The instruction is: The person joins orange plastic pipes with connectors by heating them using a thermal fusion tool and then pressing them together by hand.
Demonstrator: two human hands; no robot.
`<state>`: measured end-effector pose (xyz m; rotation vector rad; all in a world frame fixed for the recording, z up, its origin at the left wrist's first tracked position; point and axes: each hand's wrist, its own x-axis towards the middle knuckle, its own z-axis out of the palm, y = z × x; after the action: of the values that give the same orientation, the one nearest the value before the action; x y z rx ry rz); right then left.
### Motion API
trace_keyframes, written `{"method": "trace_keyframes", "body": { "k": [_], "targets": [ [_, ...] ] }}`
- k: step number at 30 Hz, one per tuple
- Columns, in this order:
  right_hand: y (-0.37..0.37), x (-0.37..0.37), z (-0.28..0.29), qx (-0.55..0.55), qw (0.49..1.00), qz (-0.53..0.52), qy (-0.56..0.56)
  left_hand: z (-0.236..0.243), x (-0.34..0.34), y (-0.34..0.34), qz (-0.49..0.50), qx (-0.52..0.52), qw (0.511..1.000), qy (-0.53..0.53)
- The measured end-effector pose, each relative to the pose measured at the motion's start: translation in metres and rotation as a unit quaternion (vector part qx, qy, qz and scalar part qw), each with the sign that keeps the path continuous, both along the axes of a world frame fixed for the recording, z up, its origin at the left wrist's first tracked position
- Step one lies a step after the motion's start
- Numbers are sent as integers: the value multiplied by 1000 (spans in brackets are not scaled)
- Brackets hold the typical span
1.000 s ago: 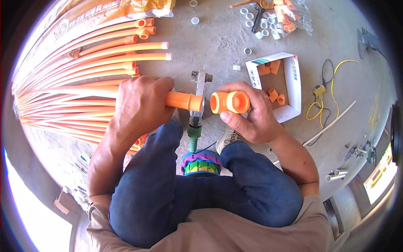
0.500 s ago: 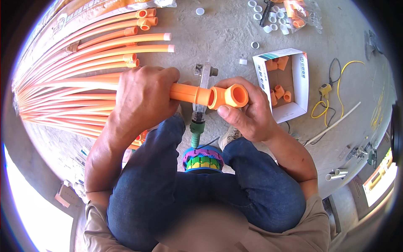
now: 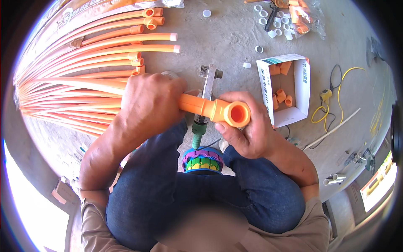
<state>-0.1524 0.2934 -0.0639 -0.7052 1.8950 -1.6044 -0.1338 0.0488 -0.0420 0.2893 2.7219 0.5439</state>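
Note:
My left hand [image 3: 153,98] is wrapped around an orange plastic pipe [image 3: 191,103]. On the end of that pipe sits an orange pipe fitting [image 3: 219,110], its round open socket turned up toward me. My right hand [image 3: 252,128] grips this fitting from the right, with the thumb below and the fingers behind it. Pipe and fitting are in line and joined, and how deep the pipe goes is hidden. Beneath them stands a metal-bladed tool with a green handle [image 3: 199,131], which looks like a pipe welding iron; the pipe partly covers it.
Many long orange pipes [image 3: 84,90] fan out at the left. To the right, an open white box [image 3: 300,111] holds several orange fittings. White caps [image 3: 263,21] and a bag of fittings [image 3: 299,17] lie at the far side. A yellow cable [image 3: 317,115] curls farther right.
Both hands have come a little nearer and to the right with the joined pieces. The fitting has tilted, so its open socket faces up more. The gap beside the pipe no longer shows.

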Motion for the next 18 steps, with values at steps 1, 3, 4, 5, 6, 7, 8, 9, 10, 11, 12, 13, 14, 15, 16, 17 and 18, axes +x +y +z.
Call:
{"method": "trace_keyframes", "body": {
  "k": [1, 3, 4, 5, 6, 7, 8, 9, 10, 11, 12, 13, 14, 15, 16, 17, 18],
  "targets": [
    [-1, 1, 2, -10, 999, 0, 36, 3, 0, -1, 2, -1, 1000, 0],
    [-2, -1, 5, -12, 998, 17, 64, 9, -1, -2, -16, 4, 1000, -24],
    [-3, -2, 7, -11, 995, 15, 97, 11, -2, -3, -14, 3, 1000, -24],
    [-4, -2, 8, -9, 991, 13, 130, 13, -3, -4, -22, 8, 999, -33],
    [-4, -1, 8, -10, 991, 14, 129, 15, -3, -3, -30, 12, 999, -42],
    [-4, 0, 8, -12, 991, 18, 132, 15, -2, -3, -28, 11, 999, -42],
    [-4, 1, 8, -14, 991, 21, 135, 15, 0, -3, -32, 8, 998, -46],
    [-4, 2, 7, -13, 991, 22, 134, 15, 1, -2, -38, 6, 998, -49],
    [-3, 5, 5, -18, 990, 23, 139, 16, 2, -1, -38, 7, 998, -50],
    [-3, 6, 4, -23, 989, 24, 144, 18, 2, 1, -28, 0, 999, -45],
    [-4, 6, 4, -23, 989, 25, 144, 18, 2, 1, -17, -7, 999, -40],
    [-4, 6, 3, -33, 990, 24, 136, 17, 3, 1, -17, -6, 999, -41],
    [-5, 7, 3, -43, 991, 24, 128, 16, 5, 2, -18, -5, 999, -39],
    [-7, 6, 3, -43, 990, 24, 128, 14, 5, 2, -19, -5, 999, -36],
    [-8, 6, 4, -38, 990, 15, 139, 14, 6, 3, -19, -5, 999, -36],
    [-9, 5, 5, -33, 988, 5, 149, 14, 6, 4, -12, 1, 1000, -22],
    [-10, 5, 5, -33, 988, 6, 148, 14, 8, 5, -6, 8, 1000, -8]
  ]
}}
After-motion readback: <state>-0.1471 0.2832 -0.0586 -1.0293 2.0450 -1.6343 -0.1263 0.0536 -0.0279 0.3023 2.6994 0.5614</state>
